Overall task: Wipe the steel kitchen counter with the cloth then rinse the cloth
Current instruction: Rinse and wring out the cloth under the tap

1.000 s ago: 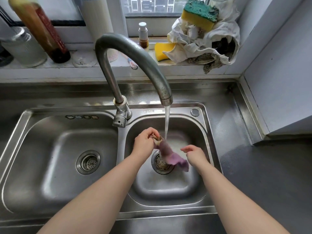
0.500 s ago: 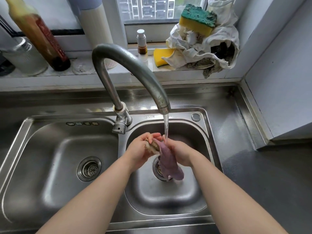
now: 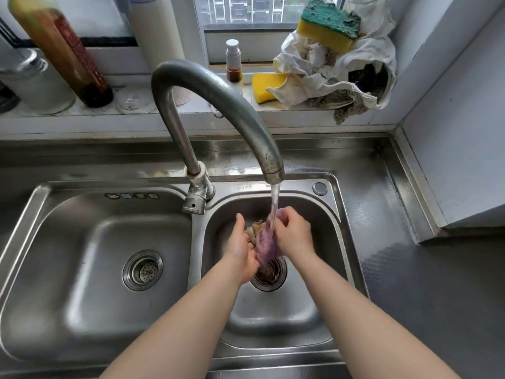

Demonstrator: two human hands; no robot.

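Note:
A small purple cloth (image 3: 264, 246) with a brownish patch at its upper left hangs between my two hands over the right sink basin (image 3: 332, 233). My left hand (image 3: 241, 247) presses it from the left and my right hand (image 3: 293, 236) grips it from the right. Water runs from the curved steel tap (image 3: 218, 102) straight onto the cloth's top. The drain strainer (image 3: 269, 276) lies directly below. The steel counter (image 3: 426, 291) stretches to the right of the sink.
The left basin (image 3: 82, 255) has its own strainer. On the window sill stand a dark sauce bottle (image 3: 65, 53), a small pump bottle (image 3: 233, 61), a white roll (image 3: 157, 31), a yellow sponge (image 3: 266, 87) and a heap of white rags (image 3: 338, 75) topped by a green-yellow sponge (image 3: 329, 24).
My hands came together around the cloth. It was stretched out between them a second ago and now is bunched and squeezed under the stream. The view shifted slightly downward.

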